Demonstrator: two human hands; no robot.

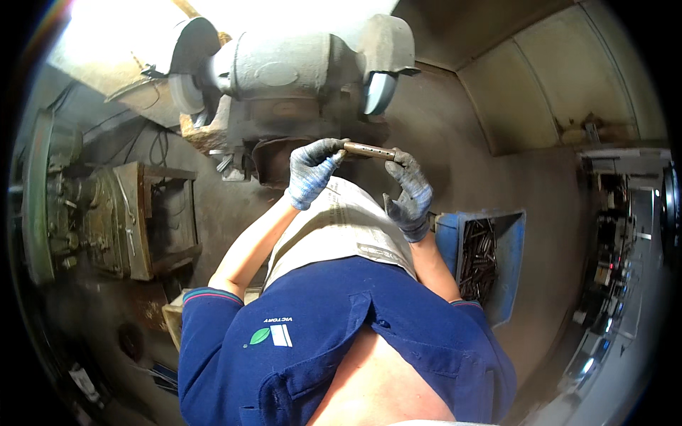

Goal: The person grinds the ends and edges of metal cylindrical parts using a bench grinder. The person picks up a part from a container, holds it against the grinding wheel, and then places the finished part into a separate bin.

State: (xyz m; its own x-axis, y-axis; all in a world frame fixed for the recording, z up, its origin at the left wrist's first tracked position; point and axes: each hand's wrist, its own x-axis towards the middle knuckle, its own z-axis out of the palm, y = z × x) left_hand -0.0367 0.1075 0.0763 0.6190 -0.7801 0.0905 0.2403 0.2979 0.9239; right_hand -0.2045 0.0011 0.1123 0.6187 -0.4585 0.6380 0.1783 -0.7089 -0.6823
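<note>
I count two gloved hands, my left hand [311,172] and my right hand [410,196]. I see one metal rod [369,150], one grinder [284,67] with two wheels, and one blue bin [514,245] of many rods, too many to count.

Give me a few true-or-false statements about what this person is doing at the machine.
1. Both hands wear grey gloves. True: the left hand and the right hand are gloved.
2. The hands hold a short metal rod between them. True, one hand at each end.
3. The rod is pressed against the grinder's right wheel. False: it is held below the wheel, apart from it.
4. The blue bin at the person's right is empty. False: it holds many dark rods.
5. The grinder has one wheel. False: it has one at each end.
</note>
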